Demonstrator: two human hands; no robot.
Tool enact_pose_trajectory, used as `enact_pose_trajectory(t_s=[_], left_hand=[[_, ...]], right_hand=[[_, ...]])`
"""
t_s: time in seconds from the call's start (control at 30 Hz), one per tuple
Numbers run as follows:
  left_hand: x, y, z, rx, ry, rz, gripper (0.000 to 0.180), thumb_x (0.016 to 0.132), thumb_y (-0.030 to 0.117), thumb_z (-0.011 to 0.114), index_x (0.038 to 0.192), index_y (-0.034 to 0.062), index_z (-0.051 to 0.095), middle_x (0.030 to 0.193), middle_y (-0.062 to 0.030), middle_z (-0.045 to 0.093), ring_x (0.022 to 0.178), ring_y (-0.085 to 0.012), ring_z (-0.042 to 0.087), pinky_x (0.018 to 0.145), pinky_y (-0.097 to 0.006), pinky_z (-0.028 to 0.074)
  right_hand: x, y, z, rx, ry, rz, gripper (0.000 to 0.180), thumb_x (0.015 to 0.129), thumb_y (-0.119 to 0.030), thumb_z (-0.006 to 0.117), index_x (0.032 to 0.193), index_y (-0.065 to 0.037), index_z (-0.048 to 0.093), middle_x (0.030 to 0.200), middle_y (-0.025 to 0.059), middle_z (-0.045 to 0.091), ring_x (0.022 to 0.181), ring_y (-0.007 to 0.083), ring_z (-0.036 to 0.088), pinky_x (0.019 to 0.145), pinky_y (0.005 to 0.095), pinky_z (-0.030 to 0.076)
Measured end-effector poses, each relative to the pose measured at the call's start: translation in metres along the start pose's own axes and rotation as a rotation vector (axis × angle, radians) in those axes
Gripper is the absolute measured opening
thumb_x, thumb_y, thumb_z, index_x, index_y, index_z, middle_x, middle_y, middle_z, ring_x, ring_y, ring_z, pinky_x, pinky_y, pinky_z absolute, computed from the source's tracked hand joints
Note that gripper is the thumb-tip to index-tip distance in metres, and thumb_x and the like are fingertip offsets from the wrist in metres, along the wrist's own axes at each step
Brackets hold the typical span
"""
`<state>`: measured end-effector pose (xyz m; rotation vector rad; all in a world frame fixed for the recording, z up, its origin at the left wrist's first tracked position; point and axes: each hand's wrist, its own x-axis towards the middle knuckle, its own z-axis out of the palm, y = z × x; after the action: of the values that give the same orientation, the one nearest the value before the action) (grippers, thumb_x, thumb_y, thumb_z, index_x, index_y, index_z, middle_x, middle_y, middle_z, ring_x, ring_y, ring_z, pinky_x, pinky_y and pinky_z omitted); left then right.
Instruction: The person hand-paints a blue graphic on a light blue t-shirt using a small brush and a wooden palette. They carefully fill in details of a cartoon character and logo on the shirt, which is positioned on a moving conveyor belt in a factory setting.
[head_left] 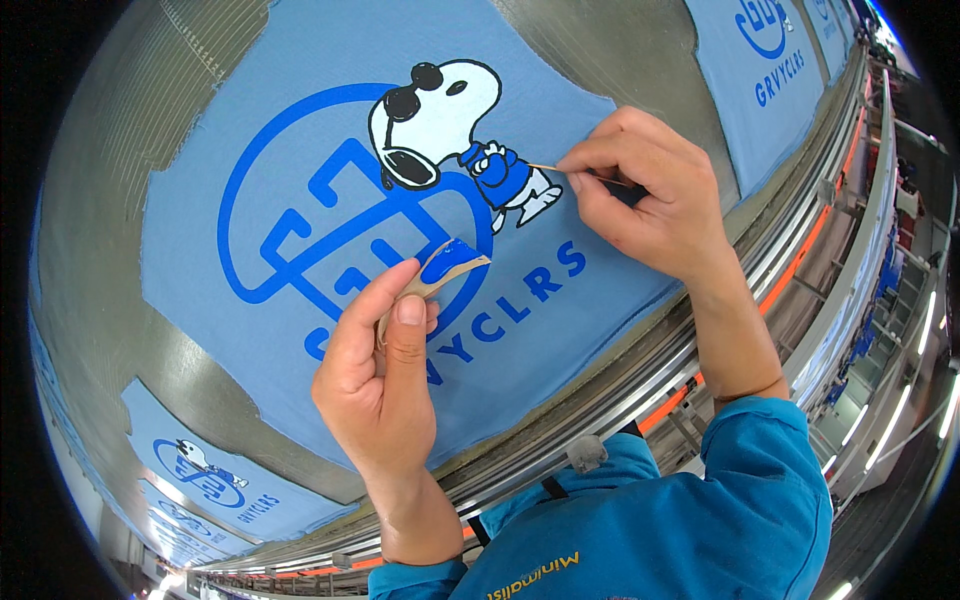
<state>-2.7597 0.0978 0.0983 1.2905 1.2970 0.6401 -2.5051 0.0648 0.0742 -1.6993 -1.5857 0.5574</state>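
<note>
A light-blue fabric panel (540, 75) lies flat in front of me, printed with blue letter shapes and a white cartoon dog (465, 100) in dark glasses. My right hand (655, 190) pinches a thin wooden stick (542, 166) between thumb and fingers. Its tip is at the dog's blue-clothed body; whether it touches the cloth I cannot tell. Over the lower part of the print, my left hand (380, 370) grips a curled beige scrap (432, 284), apparently of card or tape. Wet-looking blue paint (450, 260) covers its upper end.
The panel rests on a long grey table (135, 110). More printed blue panels lie along it, one at the lower left (230, 490) and one at the upper right (740, 110). A metal rail with an orange strip (790, 275) runs along the table's near edge.
</note>
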Motion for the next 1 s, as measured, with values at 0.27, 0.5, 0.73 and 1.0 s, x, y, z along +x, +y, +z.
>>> enact_pose_trajectory(t_s=[0.27,0.5,0.73,1.0], left_hand=[[0.0004,0.0005,0.0008,0.005,0.003,-0.011,0.025,0.102,0.012,0.066,0.123,-0.0014,0.071,0.101,-0.0104,0.075,0.086,-0.0125,0.070,0.078,-0.026,0.059],[0.0000,-0.0003,0.0003,-0.001,-0.005,-0.008,0.025,0.103,0.011,0.065,0.123,-0.0015,0.071,0.100,-0.0097,0.075,0.086,-0.0122,0.070,0.078,-0.026,0.059],[-0.0001,0.0002,0.0010,-0.016,0.001,-0.017,0.025,0.103,0.011,0.065,0.124,-0.0020,0.070,0.100,-0.0096,0.075,0.086,-0.0122,0.070,0.078,-0.026,0.059],[0.0002,-0.0003,0.0007,-0.012,-0.005,-0.015,0.025,0.102,0.011,0.066,0.123,-0.0019,0.071,0.101,-0.0097,0.075,0.086,-0.0121,0.070,0.078,-0.026,0.058]], right_hand=[[0.0000,0.0007,-0.0015,-0.005,-0.014,0.005,0.015,0.079,0.003,0.071,0.092,-0.003,0.074,0.081,0.0060,0.064,0.070,0.0158,0.064,0.063,0.0279,0.052],[0.0004,0.0003,-0.0024,-0.004,-0.025,0.013,0.014,0.078,0.003,0.071,0.091,-0.003,0.074,0.081,0.0061,0.063,0.070,0.0157,0.064,0.062,0.0281,0.052],[0.0006,0.0000,-0.0030,-0.010,-0.036,0.015,0.015,0.077,0.003,0.071,0.091,-0.002,0.074,0.081,0.0061,0.063,0.069,0.0154,0.063,0.062,0.0277,0.052],[0.0013,-0.0001,-0.0036,-0.013,-0.040,0.021,0.014,0.077,0.002,0.071,0.089,-0.003,0.074,0.080,0.0055,0.063,0.068,0.0146,0.063,0.062,0.0274,0.051]])
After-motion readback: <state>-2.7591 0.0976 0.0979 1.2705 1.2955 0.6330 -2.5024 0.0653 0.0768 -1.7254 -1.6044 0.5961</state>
